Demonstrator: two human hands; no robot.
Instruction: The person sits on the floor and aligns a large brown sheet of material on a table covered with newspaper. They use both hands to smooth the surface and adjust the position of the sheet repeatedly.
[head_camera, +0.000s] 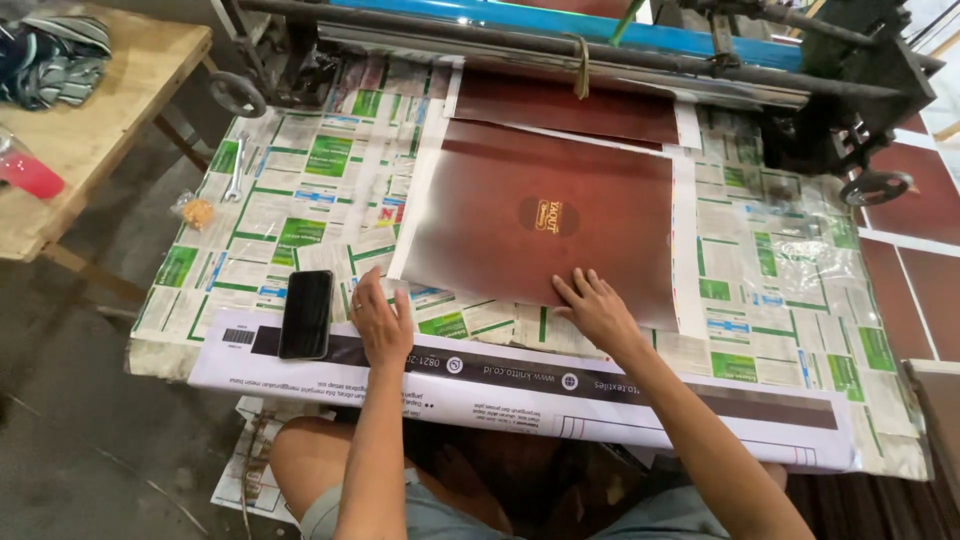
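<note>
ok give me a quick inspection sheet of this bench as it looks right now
surface: table covered in taped newspaper sheets.
job's things: glossy dark red printed sheet lying flat; second red sheet behind it at the machine.
clutter: black phone, wrench, small bag, long printed strip along the front edge.
grippers: left hand flat on the strip; right hand pressing the red sheet's near edge.
cables: nothing seen.
surroundings: roller machine behind, wooden side table at left.
</note>
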